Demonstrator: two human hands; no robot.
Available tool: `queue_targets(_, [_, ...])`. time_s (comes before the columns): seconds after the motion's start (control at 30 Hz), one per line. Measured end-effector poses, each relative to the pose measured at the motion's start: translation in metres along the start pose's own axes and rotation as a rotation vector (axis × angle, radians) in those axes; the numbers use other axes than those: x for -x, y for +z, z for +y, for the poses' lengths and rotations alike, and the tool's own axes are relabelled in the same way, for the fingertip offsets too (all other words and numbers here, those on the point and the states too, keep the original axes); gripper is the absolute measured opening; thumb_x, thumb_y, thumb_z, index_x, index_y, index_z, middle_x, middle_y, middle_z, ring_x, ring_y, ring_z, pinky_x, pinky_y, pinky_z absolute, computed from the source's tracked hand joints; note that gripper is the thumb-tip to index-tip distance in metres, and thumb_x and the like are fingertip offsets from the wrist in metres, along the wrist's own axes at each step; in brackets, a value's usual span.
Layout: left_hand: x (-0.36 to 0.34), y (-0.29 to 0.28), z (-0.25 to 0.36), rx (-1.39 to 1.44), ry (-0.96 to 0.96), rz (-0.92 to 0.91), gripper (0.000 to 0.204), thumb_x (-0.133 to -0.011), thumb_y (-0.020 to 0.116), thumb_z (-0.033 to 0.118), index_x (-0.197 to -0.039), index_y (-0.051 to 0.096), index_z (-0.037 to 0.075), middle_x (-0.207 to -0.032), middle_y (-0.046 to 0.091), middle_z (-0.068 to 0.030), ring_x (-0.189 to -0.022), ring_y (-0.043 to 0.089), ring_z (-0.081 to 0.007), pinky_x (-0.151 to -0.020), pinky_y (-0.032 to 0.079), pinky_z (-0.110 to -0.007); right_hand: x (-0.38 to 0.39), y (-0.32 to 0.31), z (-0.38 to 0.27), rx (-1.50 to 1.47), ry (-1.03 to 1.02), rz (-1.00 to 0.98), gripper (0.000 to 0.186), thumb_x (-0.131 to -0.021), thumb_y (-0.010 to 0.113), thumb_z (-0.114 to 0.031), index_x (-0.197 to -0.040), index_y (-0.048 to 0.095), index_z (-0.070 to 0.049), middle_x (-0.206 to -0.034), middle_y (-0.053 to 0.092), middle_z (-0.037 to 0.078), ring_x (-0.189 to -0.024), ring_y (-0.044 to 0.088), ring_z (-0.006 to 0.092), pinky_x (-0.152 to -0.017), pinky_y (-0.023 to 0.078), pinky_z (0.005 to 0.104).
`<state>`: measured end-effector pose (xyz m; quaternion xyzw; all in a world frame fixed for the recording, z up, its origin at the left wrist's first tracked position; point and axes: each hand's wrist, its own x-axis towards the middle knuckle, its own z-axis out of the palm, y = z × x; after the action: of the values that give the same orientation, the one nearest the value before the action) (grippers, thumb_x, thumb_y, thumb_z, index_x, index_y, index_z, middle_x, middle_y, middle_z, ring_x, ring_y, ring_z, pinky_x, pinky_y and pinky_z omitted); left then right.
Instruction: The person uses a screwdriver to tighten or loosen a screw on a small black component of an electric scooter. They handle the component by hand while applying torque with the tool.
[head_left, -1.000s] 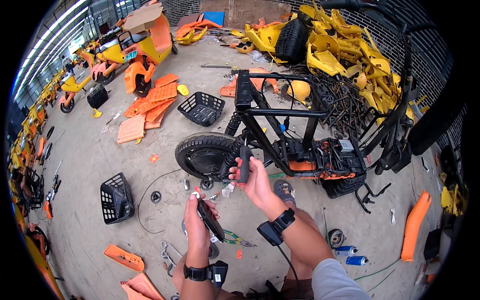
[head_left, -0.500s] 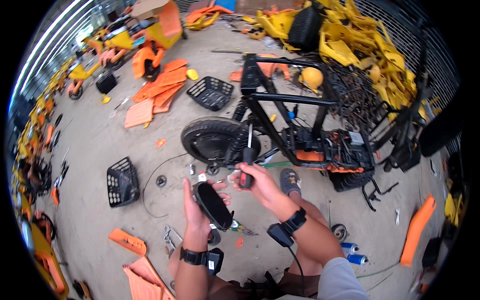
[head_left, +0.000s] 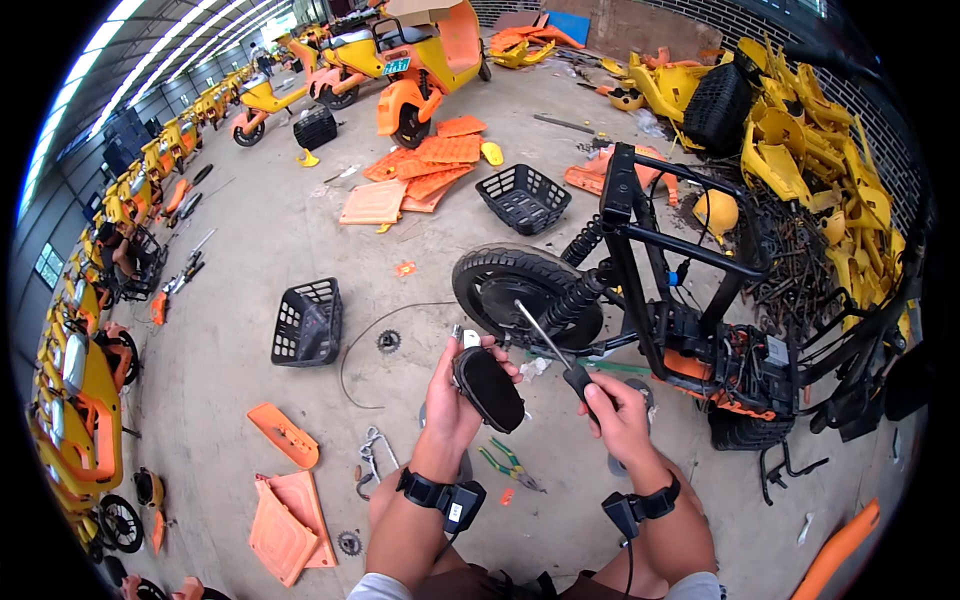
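My left hand is closed round a black oblong part with rounded ends; its exact kind does not show. Bits of bright metal stick up beside its upper end, by the fingertips. In my right hand is a screwdriver, gripped by its dark handle. Its long shaft slants up and left, with the tip in front of the rear wheel of a stripped black scooter frame. The tip seems apart from the oblong part. Green-handled pliers lie on the floor between my forearms.
Black baskets stand at the left and farther ahead. Orange panels and a sprocket lie on the floor at the left. Yellow body panels are heaped at the back right. Yellow scooters line the left side.
The screwdriver has swung from nearly upright to a leftward slant, and my right hand has moved right, away from my left hand. The view has shifted left.
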<state>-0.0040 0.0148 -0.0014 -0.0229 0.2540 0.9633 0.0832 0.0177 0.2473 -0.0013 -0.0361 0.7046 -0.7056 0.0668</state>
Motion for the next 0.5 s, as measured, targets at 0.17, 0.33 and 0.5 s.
queue_targets(0.17, [0.0,-0.003,0.007,-0.04,0.044,0.086,0.049,-0.098,0.042,0.044,-0.112,0.056,-0.002,-0.092,0.066,-0.0165,-0.086,0.065,-0.0318,-0.085,0.052,-0.044,0.004,0.003,-0.011,0.297,-0.258,0.039,0.023,-0.086,0.071,-0.015,-0.103,0.07,0.001,-0.077,0.067,0.009,-0.068,0.061,0.0134,-0.063,0.047,0.0263])
queue_targets(0.33, [0.005,-0.01,0.015,-0.244,0.127,0.224,0.05,-0.094,0.046,0.046,-0.103,0.059,-0.001,-0.088,0.066,-0.0159,-0.084,0.065,-0.0316,-0.081,0.053,-0.042,0.006,0.008,-0.02,0.427,-0.388,0.016,0.023,-0.084,0.072,-0.015,-0.101,0.071,0.0,-0.083,0.07,0.014,-0.068,0.066,0.0222,-0.064,0.05,0.0302])
queue_targets(0.5, [0.01,-0.017,0.022,-0.371,0.205,0.269,0.05,-0.095,0.043,0.044,-0.107,0.06,-0.002,-0.089,0.065,-0.0156,-0.083,0.066,-0.0283,-0.082,0.054,-0.041,0.005,0.012,-0.019,0.425,-0.366,-0.033,0.023,-0.083,0.072,-0.017,-0.1,0.071,-0.001,-0.085,0.07,0.015,-0.07,0.067,0.0259,-0.065,0.051,0.0318])
